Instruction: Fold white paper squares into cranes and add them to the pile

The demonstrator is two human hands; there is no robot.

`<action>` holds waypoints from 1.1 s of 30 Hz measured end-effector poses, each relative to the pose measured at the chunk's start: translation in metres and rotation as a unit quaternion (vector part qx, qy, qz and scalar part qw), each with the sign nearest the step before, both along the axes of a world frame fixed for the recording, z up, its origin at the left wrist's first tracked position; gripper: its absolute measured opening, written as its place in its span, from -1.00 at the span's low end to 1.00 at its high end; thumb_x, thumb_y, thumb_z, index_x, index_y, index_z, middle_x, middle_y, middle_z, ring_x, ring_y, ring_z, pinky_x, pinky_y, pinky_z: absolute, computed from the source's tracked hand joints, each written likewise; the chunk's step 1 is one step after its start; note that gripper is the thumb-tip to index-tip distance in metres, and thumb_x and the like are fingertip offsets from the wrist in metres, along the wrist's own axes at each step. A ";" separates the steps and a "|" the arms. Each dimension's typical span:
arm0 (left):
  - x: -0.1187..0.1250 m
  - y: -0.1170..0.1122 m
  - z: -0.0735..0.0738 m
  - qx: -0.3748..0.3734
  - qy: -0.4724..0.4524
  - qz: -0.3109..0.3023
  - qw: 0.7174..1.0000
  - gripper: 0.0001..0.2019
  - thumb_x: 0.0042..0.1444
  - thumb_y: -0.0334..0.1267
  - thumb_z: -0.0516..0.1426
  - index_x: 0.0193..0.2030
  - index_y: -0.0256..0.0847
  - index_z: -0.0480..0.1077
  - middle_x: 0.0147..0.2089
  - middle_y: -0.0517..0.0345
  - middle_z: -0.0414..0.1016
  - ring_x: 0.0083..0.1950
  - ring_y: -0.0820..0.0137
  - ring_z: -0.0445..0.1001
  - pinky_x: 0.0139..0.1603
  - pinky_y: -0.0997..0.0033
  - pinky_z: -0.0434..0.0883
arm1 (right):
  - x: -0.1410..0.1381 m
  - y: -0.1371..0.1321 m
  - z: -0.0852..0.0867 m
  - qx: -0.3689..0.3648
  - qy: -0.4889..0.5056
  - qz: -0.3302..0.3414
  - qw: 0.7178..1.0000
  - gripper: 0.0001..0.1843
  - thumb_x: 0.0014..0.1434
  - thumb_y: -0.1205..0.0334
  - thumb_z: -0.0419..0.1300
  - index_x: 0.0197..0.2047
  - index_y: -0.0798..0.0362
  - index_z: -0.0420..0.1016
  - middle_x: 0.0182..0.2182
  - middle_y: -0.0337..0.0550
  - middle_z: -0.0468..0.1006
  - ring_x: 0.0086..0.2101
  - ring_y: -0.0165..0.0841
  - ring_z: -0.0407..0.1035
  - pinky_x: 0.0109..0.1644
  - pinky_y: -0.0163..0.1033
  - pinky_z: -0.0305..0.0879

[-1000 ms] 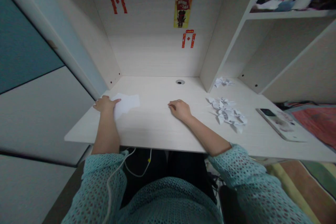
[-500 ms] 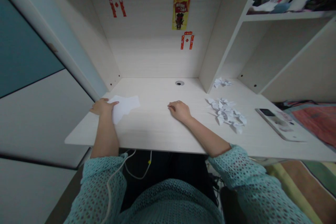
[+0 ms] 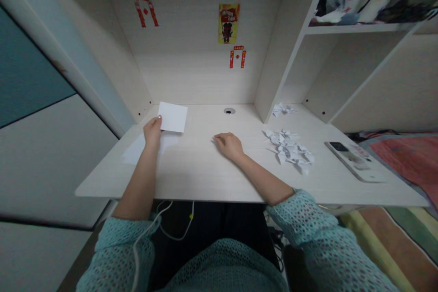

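Note:
My left hand point(image 3: 152, 129) pinches a small white square of paper point(image 3: 173, 117) by its left edge and holds it lifted above the pale desk point(image 3: 201, 169). Under that hand a flat stack of white sheets point(image 3: 137, 149) lies near the desk's left edge. My right hand point(image 3: 228, 145) rests palm down on the middle of the desk, fingers loosely curled, holding nothing. To its right lies a pile of several folded white paper figures point(image 3: 289, 148).
A few more folded paper pieces point(image 3: 283, 109) sit in the shelf nook at the back right. A phone point(image 3: 352, 160) lies flat at the right. A round cable hole point(image 3: 229, 111) is at the back. Shelf walls close in on both sides.
My left hand has lifted one sheet off the stack at the desk's left and carried it up and to the right. My right hand has stayed in place.

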State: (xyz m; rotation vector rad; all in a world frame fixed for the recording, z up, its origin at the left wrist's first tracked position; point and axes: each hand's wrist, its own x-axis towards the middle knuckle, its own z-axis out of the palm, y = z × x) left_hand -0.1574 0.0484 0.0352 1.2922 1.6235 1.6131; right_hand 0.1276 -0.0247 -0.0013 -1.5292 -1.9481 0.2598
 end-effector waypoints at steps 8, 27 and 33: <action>0.095 -0.033 -0.021 -0.033 -0.115 -0.226 0.967 -0.35 0.03 -0.13 0.15 0.28 -0.06 0.07 -0.15 0.02 0.51 -0.22 0.35 0.49 -0.26 0.39 0.42 | 0.001 0.013 -0.008 -0.015 0.358 0.049 0.932 -0.28 0.10 -0.08 0.11 0.26 -0.01 0.05 -0.33 -0.18 0.58 -0.33 -0.38 0.43 -0.17 -0.27 0.31; 0.091 -0.035 -0.016 -0.114 -0.063 -0.313 0.941 -0.46 -0.06 0.24 0.10 -0.18 -0.21 0.43 -0.48 0.15 0.37 -0.52 0.48 0.31 -0.62 0.55 0.20 | 0.018 0.021 -0.007 -0.032 0.421 0.025 0.906 -0.57 -0.01 -0.11 0.16 -0.42 0.14 0.52 -0.48 -0.13 0.50 -0.41 -0.36 0.36 -0.36 -0.31 0.24; 0.098 -0.036 -0.023 -0.096 -0.004 -0.313 0.945 -0.57 -0.07 0.11 0.16 -0.27 -0.25 0.47 -0.34 0.03 0.50 -0.34 0.36 0.41 -0.51 0.52 0.25 | 0.013 0.013 -0.001 -0.074 0.488 0.074 0.867 -0.16 -0.07 -0.01 0.26 0.24 0.05 0.11 -0.61 -0.34 0.47 -0.55 -0.44 0.31 -0.41 -0.34 0.23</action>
